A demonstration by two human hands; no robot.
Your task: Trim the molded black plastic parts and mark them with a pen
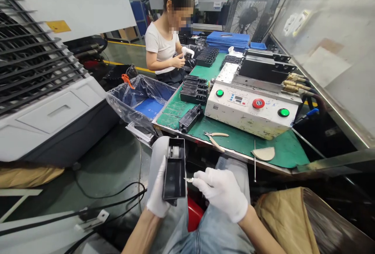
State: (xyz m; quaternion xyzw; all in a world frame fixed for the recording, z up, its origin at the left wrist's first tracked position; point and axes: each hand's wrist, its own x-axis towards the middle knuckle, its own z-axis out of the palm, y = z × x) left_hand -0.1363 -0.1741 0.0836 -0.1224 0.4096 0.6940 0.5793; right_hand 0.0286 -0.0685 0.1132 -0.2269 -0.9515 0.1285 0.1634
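Note:
A black plastic box-shaped housing (173, 181), its open side toward me, is held above my lap. My left hand (158, 193), in a white glove, grips it along its left side. In my gloved right hand (224, 191) is a small knife (189, 179) with a pointed metal blade. The blade's tip touches or nearly touches the housing's right edge. Another black housing (190, 118) lies near the table's front edge, and beside it is a pair of nippers (216, 138) with pale handles.
On the green table (168, 114) stands a white control box (249, 115) with green and red buttons. Several black housings (193, 90) are lined up behind. A plastic-lined bin (125, 103) stands left, near a co-worker (162, 47). A thin rod (254, 164) overhangs the table edge.

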